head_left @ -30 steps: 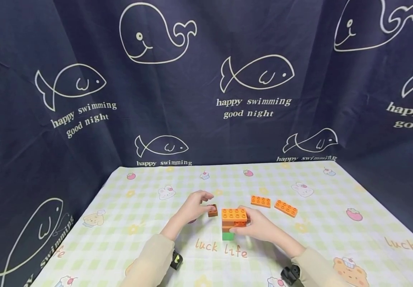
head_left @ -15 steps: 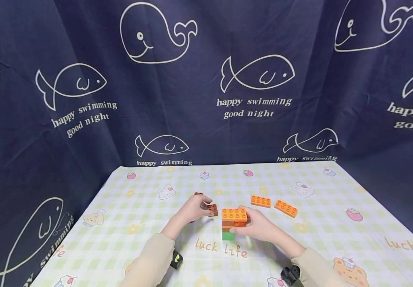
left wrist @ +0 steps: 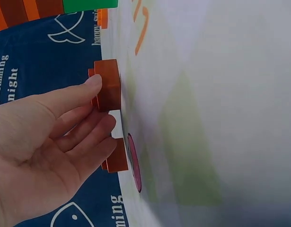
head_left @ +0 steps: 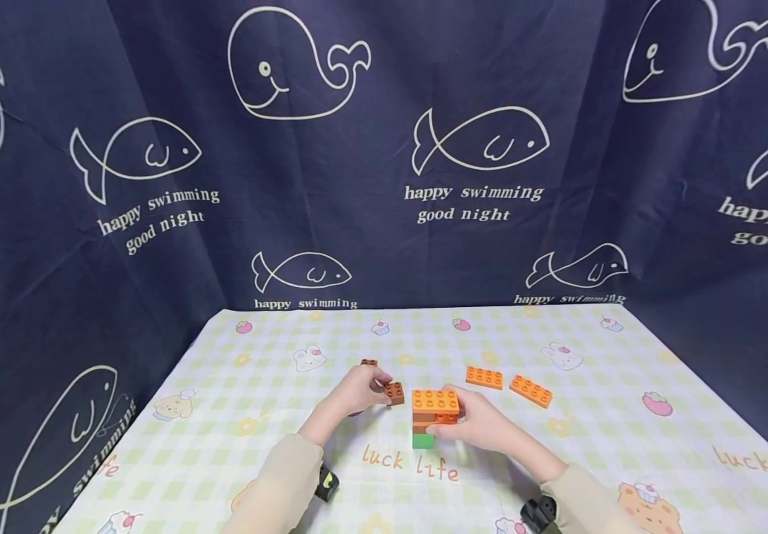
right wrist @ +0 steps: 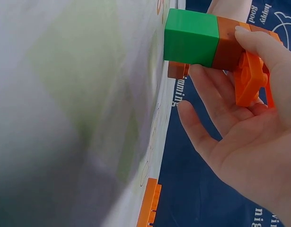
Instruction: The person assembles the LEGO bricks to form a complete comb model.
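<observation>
The brown block sits just left of the stack; my left hand has thumb and curled fingers pinching it. My right hand grips the upright stack, its outer fingers loose. I'd want the thumb square on the block's side, studs uncovered, and the stack steady. Two orange blocks lie beyond the stack, to its right.

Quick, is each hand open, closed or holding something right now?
Left hand: pinching a small square brown plastic brick.
Right hand: holding a stack of green, brown and orange plastic bricks.
</observation>
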Demonstrator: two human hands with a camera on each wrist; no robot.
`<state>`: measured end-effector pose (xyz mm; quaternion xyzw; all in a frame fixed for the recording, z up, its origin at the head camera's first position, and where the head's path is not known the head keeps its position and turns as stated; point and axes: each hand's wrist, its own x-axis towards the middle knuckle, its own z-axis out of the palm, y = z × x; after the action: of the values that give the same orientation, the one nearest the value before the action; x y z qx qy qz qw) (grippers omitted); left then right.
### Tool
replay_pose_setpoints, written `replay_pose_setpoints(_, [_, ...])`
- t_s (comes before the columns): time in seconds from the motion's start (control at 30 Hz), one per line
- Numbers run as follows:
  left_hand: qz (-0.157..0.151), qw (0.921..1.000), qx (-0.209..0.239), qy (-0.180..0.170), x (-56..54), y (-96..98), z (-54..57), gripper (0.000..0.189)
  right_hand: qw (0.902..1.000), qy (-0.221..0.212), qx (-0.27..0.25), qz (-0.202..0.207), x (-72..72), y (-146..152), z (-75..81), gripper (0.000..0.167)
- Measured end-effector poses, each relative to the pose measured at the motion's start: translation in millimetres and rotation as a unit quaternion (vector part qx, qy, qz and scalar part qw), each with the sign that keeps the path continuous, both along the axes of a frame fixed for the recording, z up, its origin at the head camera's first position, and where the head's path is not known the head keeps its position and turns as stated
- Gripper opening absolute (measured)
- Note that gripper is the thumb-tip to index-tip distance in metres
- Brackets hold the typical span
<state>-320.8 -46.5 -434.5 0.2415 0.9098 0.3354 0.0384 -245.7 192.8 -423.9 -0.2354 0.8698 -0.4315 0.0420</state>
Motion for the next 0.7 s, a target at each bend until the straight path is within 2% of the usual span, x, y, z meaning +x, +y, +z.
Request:
replay_pose_setpoints(0.23, [0.004, 1.0, 0.004, -0.007, 1.9, -2.2, 0.1, 0.036, 1.0, -0.007, -0.001, -0.001, -0.4, -0.1, -0.3, 0.046])
replay_pose_setpoints(0.5, [0.011, 0.9998, 0.0, -0.016, 3.5, -2.3, 1.8, 0.045, 1.0, 0.004, 0.002, -0.001, -1.2, 0.2, -2.2, 0.045])
replay_pose_setpoints(0.7, [0.012, 0.9998, -0.002, -0.019, 3.5, -3.0, 1.7, 0.038, 0.9999, 0.01, -0.003, 0.002, -2.0, -0.2, -2.5, 0.043])
